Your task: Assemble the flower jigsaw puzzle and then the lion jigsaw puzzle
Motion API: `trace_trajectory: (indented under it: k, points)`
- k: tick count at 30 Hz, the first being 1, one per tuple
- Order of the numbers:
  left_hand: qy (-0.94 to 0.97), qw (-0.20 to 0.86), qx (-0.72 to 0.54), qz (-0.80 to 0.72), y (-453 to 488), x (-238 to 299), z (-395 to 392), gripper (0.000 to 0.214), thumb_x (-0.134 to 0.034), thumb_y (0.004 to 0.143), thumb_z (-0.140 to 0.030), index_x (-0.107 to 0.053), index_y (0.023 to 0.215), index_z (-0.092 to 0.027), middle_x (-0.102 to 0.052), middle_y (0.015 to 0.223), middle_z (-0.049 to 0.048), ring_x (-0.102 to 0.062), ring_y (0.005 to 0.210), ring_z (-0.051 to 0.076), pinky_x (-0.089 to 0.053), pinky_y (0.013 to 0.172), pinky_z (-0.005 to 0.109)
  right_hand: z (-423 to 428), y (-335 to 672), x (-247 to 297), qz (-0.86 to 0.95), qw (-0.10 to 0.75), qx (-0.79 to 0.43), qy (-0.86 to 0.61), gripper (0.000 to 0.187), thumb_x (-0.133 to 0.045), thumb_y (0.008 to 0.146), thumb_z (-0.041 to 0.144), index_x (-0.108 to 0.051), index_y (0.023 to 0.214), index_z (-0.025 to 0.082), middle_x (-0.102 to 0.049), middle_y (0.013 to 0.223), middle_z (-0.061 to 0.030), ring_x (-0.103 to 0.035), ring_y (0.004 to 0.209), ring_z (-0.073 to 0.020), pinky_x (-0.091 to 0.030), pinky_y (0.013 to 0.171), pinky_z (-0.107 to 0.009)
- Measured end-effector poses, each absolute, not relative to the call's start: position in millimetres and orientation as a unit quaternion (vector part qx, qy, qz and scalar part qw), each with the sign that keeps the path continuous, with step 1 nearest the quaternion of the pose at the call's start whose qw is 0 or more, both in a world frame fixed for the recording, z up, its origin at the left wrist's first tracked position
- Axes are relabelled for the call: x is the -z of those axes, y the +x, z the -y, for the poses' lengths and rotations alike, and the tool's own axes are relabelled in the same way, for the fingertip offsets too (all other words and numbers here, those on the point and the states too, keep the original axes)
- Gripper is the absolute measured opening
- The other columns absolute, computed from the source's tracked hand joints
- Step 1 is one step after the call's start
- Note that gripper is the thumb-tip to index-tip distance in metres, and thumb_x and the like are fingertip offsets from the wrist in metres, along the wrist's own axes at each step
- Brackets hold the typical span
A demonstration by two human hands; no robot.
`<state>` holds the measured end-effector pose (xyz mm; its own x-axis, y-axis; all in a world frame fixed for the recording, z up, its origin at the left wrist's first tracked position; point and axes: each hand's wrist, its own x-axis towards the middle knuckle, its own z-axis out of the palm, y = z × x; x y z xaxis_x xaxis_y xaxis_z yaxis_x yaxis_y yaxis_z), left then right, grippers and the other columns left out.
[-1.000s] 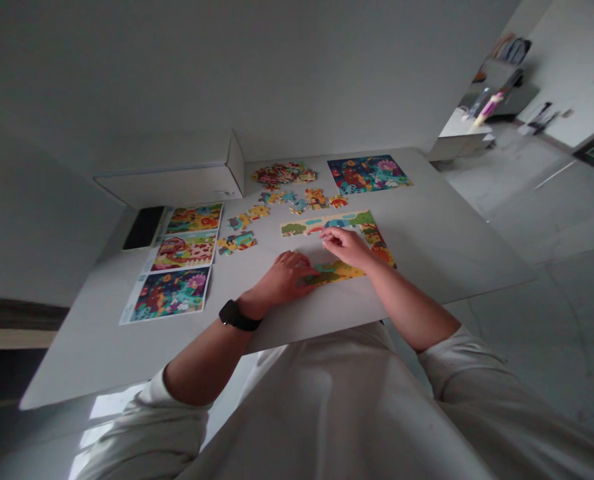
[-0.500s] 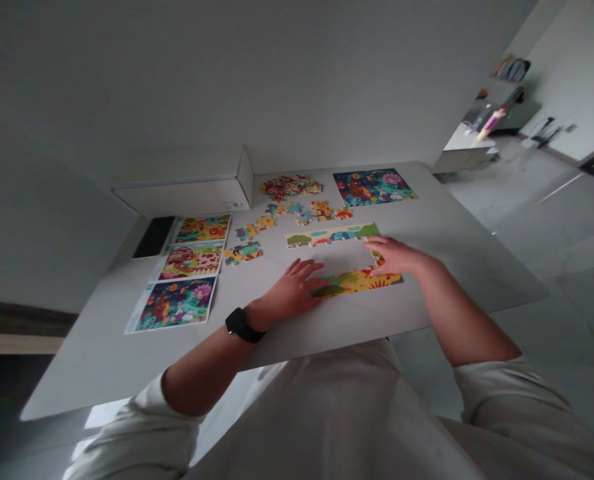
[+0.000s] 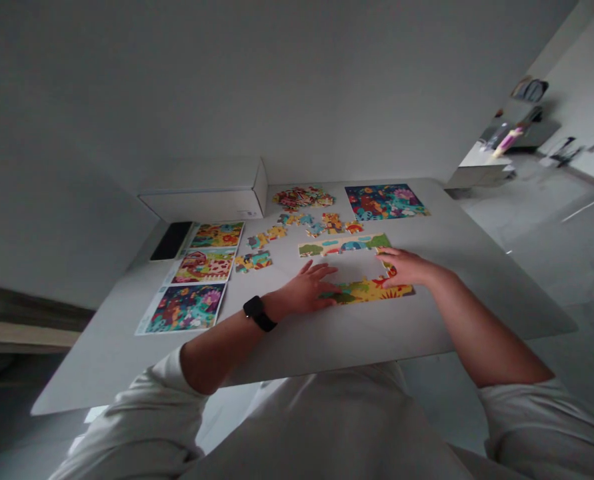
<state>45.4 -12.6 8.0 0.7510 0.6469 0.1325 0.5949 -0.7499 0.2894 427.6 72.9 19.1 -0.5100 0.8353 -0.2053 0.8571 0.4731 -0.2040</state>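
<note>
A partly joined jigsaw puzzle lies on the table, with an upper strip [image 3: 344, 245] of sky and trees, a lower yellow strip [image 3: 371, 291] and a narrow right side linking them. My left hand [image 3: 307, 288] lies flat, fingers spread, its fingertips at the left end of the lower strip. At the right side my right hand [image 3: 407, 268] rests with thumb and fingers apart, touching the side pieces [image 3: 389, 269], which show between them. Its palm side is hidden. Loose puzzle pieces [image 3: 332, 223] and a joined cluster [image 3: 254, 261] lie beyond the hands.
A heap of pieces [image 3: 303, 198] sits by the wall, beside a white box [image 3: 201, 203]. A dark colourful picture [image 3: 387, 201] lies at the back right. On the left are a sheet with three pictures [image 3: 204, 265] and a black phone [image 3: 171, 241].
The camera view has shifted, so the table and everything on it appear slightly farther right and lower. Both hands keep nearly the same places on the puzzle.
</note>
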Motion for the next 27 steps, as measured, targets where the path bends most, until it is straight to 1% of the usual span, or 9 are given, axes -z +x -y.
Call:
trace_trajectory:
  k: [3, 5, 9, 12, 14, 17, 20, 23, 27]
  points:
    - [0.916, 0.106, -0.157, -0.354, 33, -18, -1, 0.042, -0.067, 0.105, -0.049, -0.073, 0.144, -0.035, -0.054, 0.167, 0.0094, -0.049, 0.156, 0.035, -0.026, 0.135, 0.063, -74, 426, -23, -0.857, 0.024, 0.148, 0.493, 0.088, -0.093, 0.073, 0.055, -0.068, 0.153, 0.027, -0.053, 0.168, -0.0149, -0.060, 0.147, -0.0408, -0.050, 0.124, -0.049]
    - [0.893, 0.091, -0.192, -0.396, 15, -29, -12, 0.043, -0.069, 0.103, -0.045, -0.072, 0.144, -0.031, -0.062, 0.159, 0.0113, -0.056, 0.149, 0.033, -0.034, 0.132, 0.059, -75, 422, -30, -0.858, -0.019, 0.147, 0.491, 0.078, -0.088, 0.080, 0.052, -0.070, 0.151, 0.025, -0.059, 0.163, -0.0163, -0.063, 0.144, -0.0393, -0.051, 0.123, -0.050]
    - [0.818, 0.067, -0.253, -0.513, -45, -49, -26, 0.043, -0.071, 0.100, -0.041, -0.072, 0.139, -0.022, -0.074, 0.138, 0.0130, -0.068, 0.129, 0.031, -0.052, 0.116, 0.049, -77, 400, -52, -0.860, -0.161, 0.127, 0.466, 0.054, -0.078, 0.091, 0.046, -0.075, 0.142, 0.029, -0.071, 0.148, -0.0120, -0.068, 0.137, -0.0348, -0.053, 0.121, -0.050]
    - [0.745, 0.052, -0.268, -0.608, -94, -50, -23, 0.033, -0.069, 0.099, -0.037, -0.074, 0.127, -0.020, -0.078, 0.123, 0.0111, -0.074, 0.112, 0.028, -0.058, 0.106, 0.045, -75, 370, -60, -0.851, -0.240, 0.127, 0.450, 0.043, -0.076, 0.094, 0.042, -0.077, 0.136, 0.031, -0.077, 0.137, -0.0091, -0.073, 0.127, -0.0326, -0.059, 0.114, -0.050]
    - [0.717, 0.045, -0.259, -0.646, -116, -42, -18, 0.030, -0.070, 0.097, -0.037, -0.076, 0.122, -0.020, -0.078, 0.120, 0.0108, -0.073, 0.108, 0.028, -0.059, 0.102, 0.044, -72, 347, -56, -0.838, -0.272, 0.141, 0.452, 0.037, -0.074, 0.095, 0.038, -0.079, 0.131, 0.030, -0.080, 0.131, -0.0088, -0.076, 0.119, -0.0311, -0.062, 0.108, -0.049]
    - [0.713, 0.046, -0.218, -0.665, -130, -26, -12, 0.035, -0.074, 0.094, -0.039, -0.077, 0.124, -0.022, -0.077, 0.122, 0.0114, -0.072, 0.113, 0.030, -0.058, 0.104, 0.045, -66, 319, -39, -0.822, -0.293, 0.176, 0.455, 0.028, -0.069, 0.096, 0.029, -0.081, 0.122, 0.028, -0.083, 0.123, -0.0082, -0.080, 0.105, -0.0274, -0.066, 0.096, -0.045]
    - [0.729, 0.043, -0.179, -0.659, -133, -15, -12, 0.049, -0.083, 0.088, -0.046, -0.077, 0.132, -0.023, -0.073, 0.129, 0.0136, -0.069, 0.123, 0.035, -0.055, 0.111, 0.048, -60, 308, -23, -0.825, -0.304, 0.187, 0.439, 0.025, -0.065, 0.095, 0.022, -0.083, 0.111, 0.027, -0.085, 0.116, -0.0074, -0.081, 0.101, -0.0265, -0.067, 0.093, -0.043]
    - [0.739, 0.048, -0.163, -0.651, -139, -12, -12, 0.061, -0.086, 0.085, -0.049, -0.074, 0.139, -0.024, -0.071, 0.136, 0.0146, -0.067, 0.129, 0.037, -0.053, 0.115, 0.050, -58, 312, -18, -0.818, -0.321, 0.190, 0.437, 0.024, -0.062, 0.095, 0.022, -0.083, 0.108, 0.026, -0.085, 0.111, -0.0079, -0.081, 0.096, -0.0256, -0.067, 0.088, -0.041]
    - [0.743, 0.072, -0.138, -0.651, -154, -14, -9, 0.069, -0.086, 0.083, -0.046, -0.067, 0.146, -0.025, -0.069, 0.147, 0.0130, -0.064, 0.138, 0.036, -0.049, 0.120, 0.051, -58, 319, -20, -0.804, -0.340, 0.189, 0.449, 0.022, -0.063, 0.096, 0.027, -0.083, 0.106, 0.026, -0.086, 0.105, -0.0077, -0.080, 0.088, -0.0245, -0.067, 0.083, -0.039]
